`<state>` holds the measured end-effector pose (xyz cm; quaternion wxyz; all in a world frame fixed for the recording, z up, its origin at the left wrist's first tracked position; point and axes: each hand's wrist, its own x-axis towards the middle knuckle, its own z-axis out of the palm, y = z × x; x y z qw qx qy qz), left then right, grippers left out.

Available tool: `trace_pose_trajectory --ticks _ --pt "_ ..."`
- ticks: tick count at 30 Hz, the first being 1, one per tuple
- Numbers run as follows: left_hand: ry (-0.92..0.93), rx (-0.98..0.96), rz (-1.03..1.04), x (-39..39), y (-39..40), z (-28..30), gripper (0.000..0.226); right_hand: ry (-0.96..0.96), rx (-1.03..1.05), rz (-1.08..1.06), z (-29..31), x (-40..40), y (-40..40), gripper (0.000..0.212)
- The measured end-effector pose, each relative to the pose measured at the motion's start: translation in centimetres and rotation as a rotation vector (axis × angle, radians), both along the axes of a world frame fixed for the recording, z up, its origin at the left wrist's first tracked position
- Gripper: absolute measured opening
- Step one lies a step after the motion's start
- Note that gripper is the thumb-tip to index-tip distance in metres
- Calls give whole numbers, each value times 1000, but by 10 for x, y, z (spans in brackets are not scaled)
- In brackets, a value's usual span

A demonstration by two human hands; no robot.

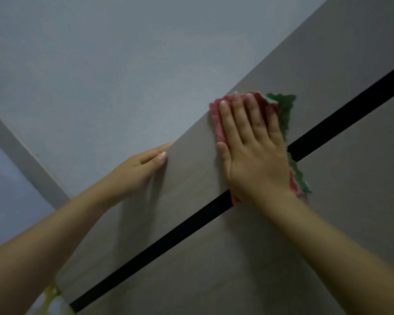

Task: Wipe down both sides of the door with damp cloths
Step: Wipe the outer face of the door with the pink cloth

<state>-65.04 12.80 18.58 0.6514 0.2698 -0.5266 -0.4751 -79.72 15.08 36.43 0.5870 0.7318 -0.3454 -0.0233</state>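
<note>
The grey door [191,223] fills the right and lower part of the tilted view, with a black stripe [168,239] running across its face. My right hand [255,153] lies flat with straight fingers on a pink and green cloth [284,114], pressing it against the door near its edge. My left hand [143,169] holds the door's free edge, thumb on the near face and fingers wrapped behind the edge, out of sight.
A pale blue-grey wall [100,64] stands behind the door's edge. A grey frame strip [21,151] runs diagonally at the left. Something yellow [52,294] shows at the bottom left by the door's corner.
</note>
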Motion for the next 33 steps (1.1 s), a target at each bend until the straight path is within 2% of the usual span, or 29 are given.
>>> trace_pose_trajectory --ticks 1,3,5,7,10,12,13,16,18,19,23,26,28,31,33 --pt "4 16 -5 1 -1 -5 27 44 26 0 -18 0 0 58" --pt "30 30 -25 0 -3 -13 31 263 145 -10 -52 -18 11 56" --pt "60 37 -10 -2 -3 -15 27 425 228 -24 -57 -43 27 54" --pt "55 31 8 -3 -2 -13 25 395 226 8 -37 -54 30 54" --pt "67 19 30 -6 -1 -14 26 152 90 43 -7 -29 9 58" --pt "89 4 52 -10 -1 -13 26 -13 17 30 -15 -2 -4 58" --pt "96 1 70 -11 -1 -13 26 -24 17 31 -28 5 -7 58" --pt "115 -16 106 -12 0 -12 26 236 147 29 -77 -5 5 56" --pt "120 -26 121 -13 1 -11 28 363 200 3 -78 -25 18 55" --pt "112 -25 127 -14 1 -11 30 358 213 15 -67 -30 20 54" --pt "98 8 135 -14 1 -12 29 100 83 37 -5 -23 5 58" --pt "93 6 139 -16 2 -11 27 -119 -36 13 -5 -3 -2 58" --pt "78 17 171 -17 6 -9 25 -37 40 17 -30 -10 4 57" --pt "70 38 175 -18 10 -5 20 291 170 -28 -47 -54 33 55" --pt "-20 36 218 -21 13 1 48 272 151 -5 -24 -77 43 54"
